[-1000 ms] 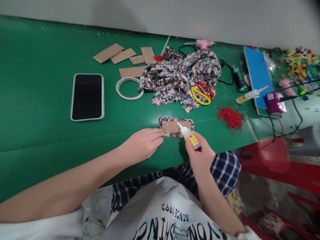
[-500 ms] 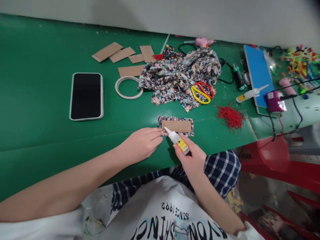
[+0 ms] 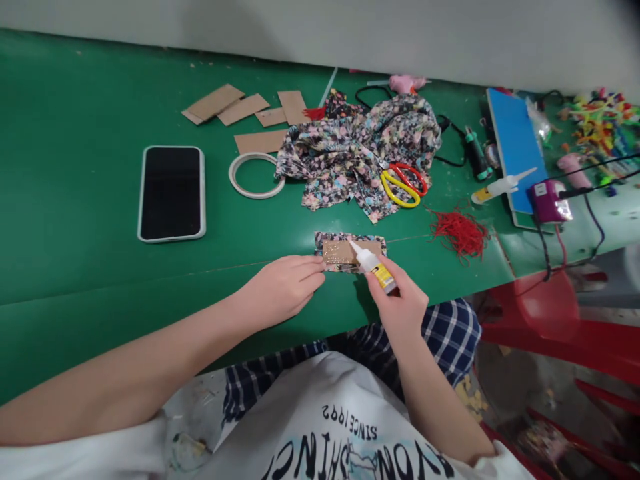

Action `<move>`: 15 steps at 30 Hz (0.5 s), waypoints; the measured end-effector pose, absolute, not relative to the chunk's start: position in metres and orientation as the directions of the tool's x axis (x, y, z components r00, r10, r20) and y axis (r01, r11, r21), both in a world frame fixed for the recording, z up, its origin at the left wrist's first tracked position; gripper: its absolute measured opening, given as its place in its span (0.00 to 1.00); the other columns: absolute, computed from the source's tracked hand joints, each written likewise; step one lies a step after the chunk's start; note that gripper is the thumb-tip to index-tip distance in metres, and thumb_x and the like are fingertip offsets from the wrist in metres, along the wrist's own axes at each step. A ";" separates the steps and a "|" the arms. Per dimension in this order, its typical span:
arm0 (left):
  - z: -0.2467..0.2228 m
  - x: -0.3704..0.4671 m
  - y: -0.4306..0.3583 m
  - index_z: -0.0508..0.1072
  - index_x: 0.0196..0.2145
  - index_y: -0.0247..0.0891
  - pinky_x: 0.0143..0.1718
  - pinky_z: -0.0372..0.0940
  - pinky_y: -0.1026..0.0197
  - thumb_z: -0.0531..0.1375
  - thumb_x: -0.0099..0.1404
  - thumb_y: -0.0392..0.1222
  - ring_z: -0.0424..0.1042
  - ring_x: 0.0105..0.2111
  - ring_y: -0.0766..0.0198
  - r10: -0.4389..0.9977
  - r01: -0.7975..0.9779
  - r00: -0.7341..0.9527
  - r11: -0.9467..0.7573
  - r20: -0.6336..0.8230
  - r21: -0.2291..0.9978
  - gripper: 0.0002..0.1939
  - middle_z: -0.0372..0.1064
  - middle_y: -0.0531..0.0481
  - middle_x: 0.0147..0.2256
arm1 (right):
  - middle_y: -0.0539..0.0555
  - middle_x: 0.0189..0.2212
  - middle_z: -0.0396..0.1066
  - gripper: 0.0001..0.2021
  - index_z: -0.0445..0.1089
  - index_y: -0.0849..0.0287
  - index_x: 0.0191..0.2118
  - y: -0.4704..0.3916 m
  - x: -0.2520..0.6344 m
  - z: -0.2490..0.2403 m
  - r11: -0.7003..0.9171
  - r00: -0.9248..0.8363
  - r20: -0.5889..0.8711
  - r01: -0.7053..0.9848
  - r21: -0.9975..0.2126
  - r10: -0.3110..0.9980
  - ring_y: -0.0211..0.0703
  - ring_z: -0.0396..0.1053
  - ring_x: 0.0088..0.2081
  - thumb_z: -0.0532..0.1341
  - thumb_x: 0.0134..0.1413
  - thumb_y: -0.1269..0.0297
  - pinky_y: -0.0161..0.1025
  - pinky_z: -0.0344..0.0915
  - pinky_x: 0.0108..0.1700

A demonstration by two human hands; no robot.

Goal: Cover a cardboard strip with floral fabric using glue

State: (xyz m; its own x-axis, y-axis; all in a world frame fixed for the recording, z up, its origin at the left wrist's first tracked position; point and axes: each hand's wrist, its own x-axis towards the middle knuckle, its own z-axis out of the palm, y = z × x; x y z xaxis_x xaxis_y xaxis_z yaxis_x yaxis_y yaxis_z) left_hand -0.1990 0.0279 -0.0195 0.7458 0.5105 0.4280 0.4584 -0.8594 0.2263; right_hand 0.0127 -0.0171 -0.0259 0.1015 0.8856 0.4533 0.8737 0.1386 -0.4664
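A small cardboard rectangle (image 3: 337,252) lies on a slightly larger piece of floral fabric (image 3: 320,237), with shiny glue lines on its left part. My left hand (image 3: 287,287) rests on the green table, its closed fingertips pressing the left end of the fabric and card. In my right hand (image 3: 400,300) is a white glue bottle (image 3: 383,275) with a yellow label, gripped between thumb and fingers. Its nozzle points up and left, over the middle of the card.
Behind lie crumpled floral fabric (image 3: 335,147), scissors (image 3: 403,190), a tape roll (image 3: 233,177) and cardboard pieces (image 3: 215,103). A phone (image 3: 171,193) is at left. Red thread (image 3: 460,233), a second glue bottle (image 3: 495,190) and a purple box (image 3: 551,201) are at right.
My right hand and the glue bottle have moved right, the nozzle passing from the card's left end to its middle. Glue lines now show more clearly at left. My left hand stays in place.
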 end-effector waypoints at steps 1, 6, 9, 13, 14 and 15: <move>-0.019 -0.199 0.028 0.72 0.36 0.31 0.46 0.69 0.56 0.50 0.64 0.31 0.71 0.44 0.60 0.509 0.458 0.746 -0.860 0.429 0.224 0.11 0.73 0.42 0.39 | 0.54 0.37 0.76 0.15 0.71 0.56 0.44 -0.017 0.013 -0.026 0.144 0.100 0.452 0.869 -0.473 0.887 0.40 0.74 0.33 0.61 0.48 0.60 0.36 0.71 0.36; -0.019 -0.199 0.028 0.72 0.35 0.30 0.46 0.69 0.56 0.50 0.64 0.31 0.71 0.44 0.59 0.503 0.449 0.747 -0.864 0.434 0.227 0.11 0.73 0.42 0.39 | 0.53 0.37 0.76 0.15 0.72 0.56 0.44 -0.022 0.014 -0.029 0.184 0.031 0.411 0.862 -0.472 0.911 0.40 0.74 0.33 0.61 0.48 0.60 0.36 0.71 0.37; -0.019 -0.199 0.028 0.72 0.35 0.30 0.45 0.69 0.56 0.51 0.63 0.30 0.71 0.43 0.58 0.506 0.455 0.744 -0.862 0.436 0.223 0.10 0.73 0.42 0.39 | 0.55 0.36 0.76 0.16 0.71 0.58 0.44 -0.022 0.015 -0.029 0.077 0.177 0.459 0.872 -0.483 0.870 0.41 0.74 0.32 0.61 0.48 0.60 0.36 0.71 0.34; -0.019 -0.200 0.028 0.72 0.35 0.30 0.46 0.69 0.56 0.50 0.64 0.31 0.71 0.44 0.59 0.503 0.451 0.751 -0.864 0.428 0.225 0.10 0.73 0.42 0.40 | 0.54 0.34 0.76 0.15 0.72 0.57 0.43 -0.022 0.011 -0.029 0.248 -0.008 0.476 0.860 -0.445 0.879 0.39 0.73 0.30 0.62 0.47 0.61 0.34 0.70 0.34; -0.019 -0.200 0.028 0.72 0.35 0.30 0.46 0.69 0.56 0.50 0.64 0.31 0.71 0.44 0.59 0.505 0.452 0.751 -0.863 0.424 0.226 0.10 0.73 0.42 0.40 | 0.53 0.34 0.76 0.15 0.71 0.56 0.44 -0.022 0.011 -0.030 0.248 -0.019 0.465 0.866 -0.435 0.885 0.38 0.73 0.30 0.62 0.48 0.61 0.33 0.70 0.35; -0.019 -0.200 0.028 0.72 0.35 0.30 0.46 0.69 0.56 0.50 0.64 0.31 0.71 0.44 0.59 0.507 0.454 0.751 -0.862 0.423 0.226 0.10 0.73 0.43 0.40 | 0.53 0.35 0.76 0.15 0.71 0.56 0.44 -0.022 0.013 -0.030 0.213 0.010 0.462 0.879 -0.428 0.887 0.39 0.74 0.31 0.62 0.48 0.61 0.34 0.70 0.35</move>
